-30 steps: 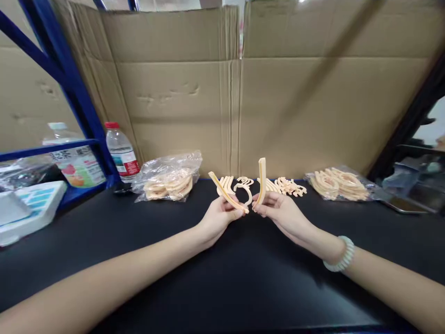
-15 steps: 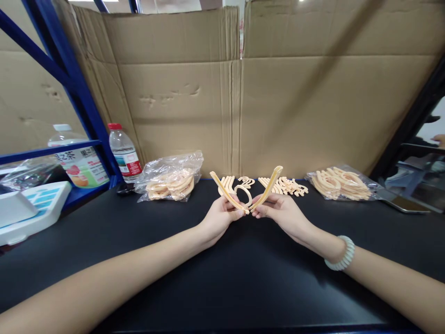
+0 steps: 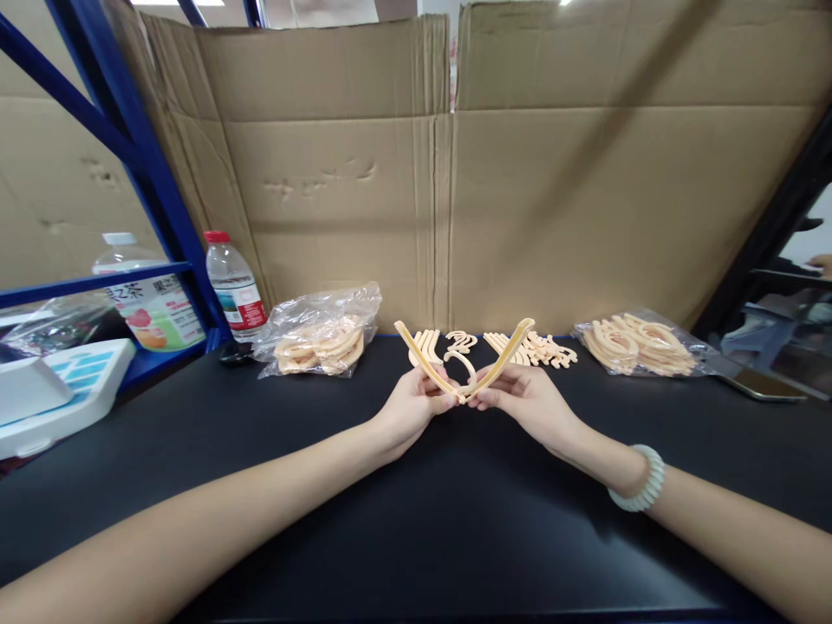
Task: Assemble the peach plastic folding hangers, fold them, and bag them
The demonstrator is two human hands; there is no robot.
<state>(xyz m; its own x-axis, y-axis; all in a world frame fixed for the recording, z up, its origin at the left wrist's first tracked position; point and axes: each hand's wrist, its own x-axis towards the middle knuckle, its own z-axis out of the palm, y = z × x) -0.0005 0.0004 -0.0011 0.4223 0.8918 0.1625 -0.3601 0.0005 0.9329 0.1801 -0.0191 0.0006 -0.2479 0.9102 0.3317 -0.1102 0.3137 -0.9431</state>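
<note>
Our left hand (image 3: 411, 409) is pinched shut on one curved plastic strip (image 3: 422, 357), which slants up toward ten o'clock. Our right hand (image 3: 526, 397) grips a second strip (image 3: 505, 357), slanting toward two o'clock. The lower tips meet between our thumbs, above the black table (image 3: 416, 537). We judge the join goes best if we keep both tips lined up and press evenly, not twisting. Loose hooks (image 3: 458, 342) lie at twelve o'clock behind.
</note>
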